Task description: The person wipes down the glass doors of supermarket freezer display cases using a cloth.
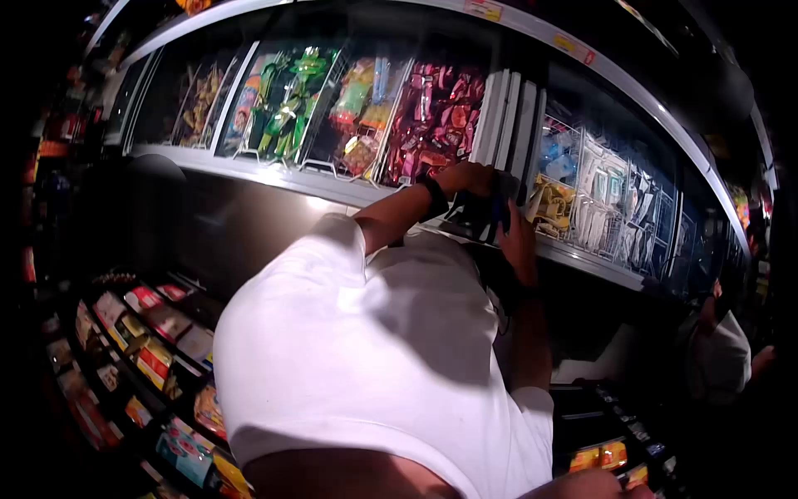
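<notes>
My left hand (470, 178), with a black band on its wrist, reaches in from the left with fingers curled at a small dark object (504, 188) that has a bluish side. From below, my right hand (519, 236) grips the same object, thumb and fingers upright along it. The dark object looks like a phone, but shadow hides its details. Both hands are above the front edge of a glass-topped freezer (366, 193), close to the pale frame strips (499, 116) between two sections. Just right of my right hand, yellow packets (552, 204) lie in a wire basket.
Left freezer section holds green packets (291, 104) and pink-red packets (436, 116) in wire baskets; the right holds white packets (600, 195). Shelves of packaged goods (154, 362) stand at lower left. A person in a white top (720, 358) is at far right.
</notes>
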The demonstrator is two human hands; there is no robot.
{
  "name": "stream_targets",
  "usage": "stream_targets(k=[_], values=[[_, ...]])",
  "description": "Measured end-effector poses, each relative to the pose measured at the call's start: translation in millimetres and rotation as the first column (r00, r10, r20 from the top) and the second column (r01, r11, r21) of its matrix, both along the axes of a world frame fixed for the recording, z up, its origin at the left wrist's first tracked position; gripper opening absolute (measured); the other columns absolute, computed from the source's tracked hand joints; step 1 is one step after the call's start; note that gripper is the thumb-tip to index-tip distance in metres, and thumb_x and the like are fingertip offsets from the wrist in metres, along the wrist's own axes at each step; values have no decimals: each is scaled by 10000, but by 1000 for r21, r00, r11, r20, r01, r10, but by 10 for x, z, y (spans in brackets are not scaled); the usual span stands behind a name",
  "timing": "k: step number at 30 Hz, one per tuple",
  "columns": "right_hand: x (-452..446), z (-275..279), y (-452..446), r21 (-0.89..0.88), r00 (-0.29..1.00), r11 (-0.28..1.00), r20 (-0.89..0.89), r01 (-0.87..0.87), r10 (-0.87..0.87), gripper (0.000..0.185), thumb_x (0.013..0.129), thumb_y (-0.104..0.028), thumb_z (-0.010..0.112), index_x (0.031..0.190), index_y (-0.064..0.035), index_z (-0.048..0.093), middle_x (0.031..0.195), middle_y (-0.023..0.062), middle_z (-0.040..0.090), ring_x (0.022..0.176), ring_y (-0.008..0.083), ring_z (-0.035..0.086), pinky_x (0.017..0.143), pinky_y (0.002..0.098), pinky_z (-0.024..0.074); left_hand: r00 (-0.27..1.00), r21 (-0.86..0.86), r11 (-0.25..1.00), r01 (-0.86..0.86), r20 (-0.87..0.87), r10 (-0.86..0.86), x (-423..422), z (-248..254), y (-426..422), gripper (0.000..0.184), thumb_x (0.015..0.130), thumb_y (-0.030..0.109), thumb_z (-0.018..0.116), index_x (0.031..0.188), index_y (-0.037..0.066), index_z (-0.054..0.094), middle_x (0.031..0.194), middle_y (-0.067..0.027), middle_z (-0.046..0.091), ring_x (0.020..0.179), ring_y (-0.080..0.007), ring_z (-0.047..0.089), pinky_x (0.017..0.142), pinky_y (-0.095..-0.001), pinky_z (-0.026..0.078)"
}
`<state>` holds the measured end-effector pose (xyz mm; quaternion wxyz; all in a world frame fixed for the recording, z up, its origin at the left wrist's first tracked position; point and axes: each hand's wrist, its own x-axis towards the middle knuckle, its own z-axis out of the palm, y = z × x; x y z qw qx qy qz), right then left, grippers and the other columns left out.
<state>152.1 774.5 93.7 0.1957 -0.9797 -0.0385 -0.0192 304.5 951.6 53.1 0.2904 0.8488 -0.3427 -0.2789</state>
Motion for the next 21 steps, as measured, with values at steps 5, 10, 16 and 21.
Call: stream_targets(k=[5,10,16,21], values=[[-116,-183,219,-17,985,992,-124,-123,120,613,847,-304,577,1405,-109,414,1116,167,535,1034,361,532,872,473,443,996,48,995,83,41,-85,117,-435,171,493,756,152,574,1210,-30,514,1001,-254,658,924,-391,652,774,-440,526],[212,-338,383,-126,995,992,-96,28,-41,500,786,-415,663,1139,-63,623,1114,135,533,1065,325,525,880,488,405,967,-215,972,-90,-251,34,-106,228,437,787,806,348,666,1395,-32,308,1229,-282,556,1167,-382,548,955,-419,464],[670,-124,389,-267,982,959,-184,-95,46,399,773,-351,698,1049,-65,671,1083,118,600,1016,285,566,827,454,423,996,21,998,51,78,-52,-9,159,348,823,902,652,421,1522,180,154,1540,-281,125,1419,-502,-6,1125,-620,88],[900,-326,736,-304,997,951,75,47,-25,265,829,-188,583,1047,-67,672,916,91,653,942,283,590,749,430,451,813,236,793,-562,336,476,-16,-125,228,661,927,620,402,1494,320,244,1561,-255,41,1421,-505,-8,984,-792,120]])
